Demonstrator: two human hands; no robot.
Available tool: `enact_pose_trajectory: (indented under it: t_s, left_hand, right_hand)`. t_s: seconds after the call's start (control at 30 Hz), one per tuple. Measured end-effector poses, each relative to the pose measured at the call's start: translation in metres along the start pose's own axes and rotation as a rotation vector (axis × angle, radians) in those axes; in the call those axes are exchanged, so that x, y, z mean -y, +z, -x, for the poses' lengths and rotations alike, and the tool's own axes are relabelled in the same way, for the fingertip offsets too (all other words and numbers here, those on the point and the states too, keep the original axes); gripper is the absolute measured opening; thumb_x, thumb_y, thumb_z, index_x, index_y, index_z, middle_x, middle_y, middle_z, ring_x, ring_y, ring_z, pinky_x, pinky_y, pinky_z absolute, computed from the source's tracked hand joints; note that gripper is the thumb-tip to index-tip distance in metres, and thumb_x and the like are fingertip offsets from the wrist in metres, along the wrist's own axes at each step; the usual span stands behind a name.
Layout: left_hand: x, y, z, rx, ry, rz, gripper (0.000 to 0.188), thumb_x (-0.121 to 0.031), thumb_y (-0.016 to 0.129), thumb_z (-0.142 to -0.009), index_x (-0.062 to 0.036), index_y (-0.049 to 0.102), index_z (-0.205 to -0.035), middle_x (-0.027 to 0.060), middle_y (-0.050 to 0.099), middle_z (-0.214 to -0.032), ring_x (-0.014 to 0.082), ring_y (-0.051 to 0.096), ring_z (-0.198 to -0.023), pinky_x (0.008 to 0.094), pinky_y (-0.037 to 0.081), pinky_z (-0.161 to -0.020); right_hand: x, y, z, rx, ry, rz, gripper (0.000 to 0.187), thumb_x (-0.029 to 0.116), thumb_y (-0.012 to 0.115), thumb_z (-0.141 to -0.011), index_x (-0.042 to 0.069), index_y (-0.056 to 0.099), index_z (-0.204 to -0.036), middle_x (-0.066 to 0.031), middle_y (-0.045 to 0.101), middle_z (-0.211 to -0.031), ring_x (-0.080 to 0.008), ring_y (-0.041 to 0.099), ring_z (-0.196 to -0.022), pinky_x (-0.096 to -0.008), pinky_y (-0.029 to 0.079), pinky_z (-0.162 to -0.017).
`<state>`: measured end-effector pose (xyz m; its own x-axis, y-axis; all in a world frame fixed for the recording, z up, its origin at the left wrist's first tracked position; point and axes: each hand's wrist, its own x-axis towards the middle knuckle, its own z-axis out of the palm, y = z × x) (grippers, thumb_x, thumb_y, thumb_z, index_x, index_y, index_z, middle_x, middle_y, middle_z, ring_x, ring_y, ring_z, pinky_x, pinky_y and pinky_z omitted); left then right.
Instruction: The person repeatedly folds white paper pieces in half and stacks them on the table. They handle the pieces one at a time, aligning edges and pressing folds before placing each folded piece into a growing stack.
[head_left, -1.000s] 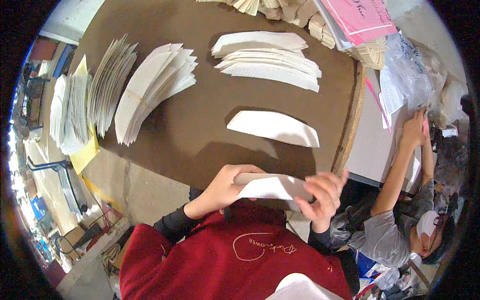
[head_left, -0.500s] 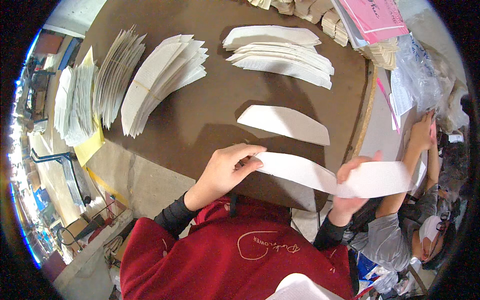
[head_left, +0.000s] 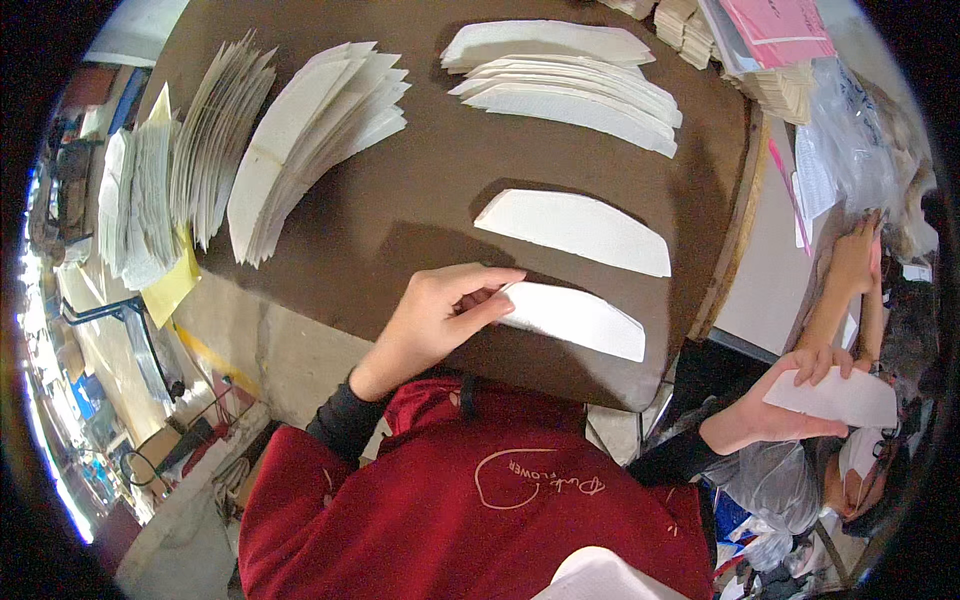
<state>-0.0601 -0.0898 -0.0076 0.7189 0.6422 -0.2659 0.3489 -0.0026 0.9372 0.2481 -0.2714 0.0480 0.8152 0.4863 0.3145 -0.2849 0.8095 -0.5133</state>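
Note:
My left hand [head_left: 425,310] pinches the left end of a curved white piece [head_left: 585,318], which looks like paper or stiff fabric, low over the near part of the brown table [head_left: 420,180]. Off to the right, beyond the table's edge, my right hand [head_left: 775,405] grips a second white strip [head_left: 840,397] between thumb and fingers. Another curved white piece [head_left: 575,232] lies flat on the table just past the left hand's piece. Farther back is a fanned stack of similar white pieces [head_left: 565,85].
Bundles of curved pieces [head_left: 310,140] stand on the table's left side, one beside a yellow sheet [head_left: 172,285]. Stacked beige pieces [head_left: 685,30] and a pink paper [head_left: 778,30] are at the back right. A co-worker's arms [head_left: 850,265] reach in at the right, near clear plastic bags [head_left: 850,130].
My right hand has moved away to the right with its strip, which is now apart from the left hand's piece. The left hand has shifted slightly, still pinching its piece.

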Motion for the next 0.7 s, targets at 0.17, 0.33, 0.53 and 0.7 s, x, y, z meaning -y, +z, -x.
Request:
enact_pose_trajectory:
  t_s: [0.17,0.33,0.53,0.7]
  left_hand:
    - [0.001,-0.007,-0.003,0.214,-0.066,0.256,0.028,-0.007,0.065,-0.093,0.0003,0.068,-0.120,0.0070,0.073,-0.098,0.0087,0.065,-0.083,0.0237,0.052,-0.074]
    - [-0.002,-0.004,-0.006,0.246,-0.239,0.452,0.021,-0.006,0.064,-0.093,0.0041,0.071,-0.110,0.0041,0.071,-0.093,0.0081,0.063,-0.084,0.0225,0.050,-0.076]
    - [-0.003,0.002,-0.005,0.194,-0.186,0.440,0.018,-0.005,0.065,-0.091,0.0039,0.072,-0.106,0.0027,0.070,-0.090,0.0080,0.061,-0.082,0.0220,0.048,-0.073]
    - [-0.005,0.003,-0.005,0.172,-0.137,0.299,0.018,-0.005,0.066,-0.091,0.0026,0.072,-0.107,0.0032,0.070,-0.090,0.0063,0.060,-0.079,0.0214,0.048,-0.069]
  right_hand:
    - [-0.016,-0.015,0.034,0.349,0.102,0.477,0.050,0.030,0.076,-0.083,0.005,0.056,-0.120,-0.0051,0.049,-0.093,-0.0144,0.044,-0.079,-0.0291,0.038,-0.069]
    - [-0.050,0.010,0.074,0.493,0.687,1.319,0.012,0.006,0.077,-0.080,0.001,0.072,-0.090,-0.0100,0.068,-0.084,-0.0195,0.065,-0.074,-0.0317,0.051,-0.065]
    - [-0.070,0.034,0.067,0.524,0.682,1.297,0.013,-0.001,0.073,-0.080,-0.001,0.071,-0.093,-0.0068,0.066,-0.078,-0.0117,0.061,-0.069,-0.0245,0.046,-0.062]
    - [-0.067,0.029,0.066,0.542,0.643,1.358,0.013,0.000,0.074,-0.080,-0.002,0.071,-0.093,-0.0074,0.065,-0.077,-0.0120,0.061,-0.069,-0.0247,0.046,-0.062]
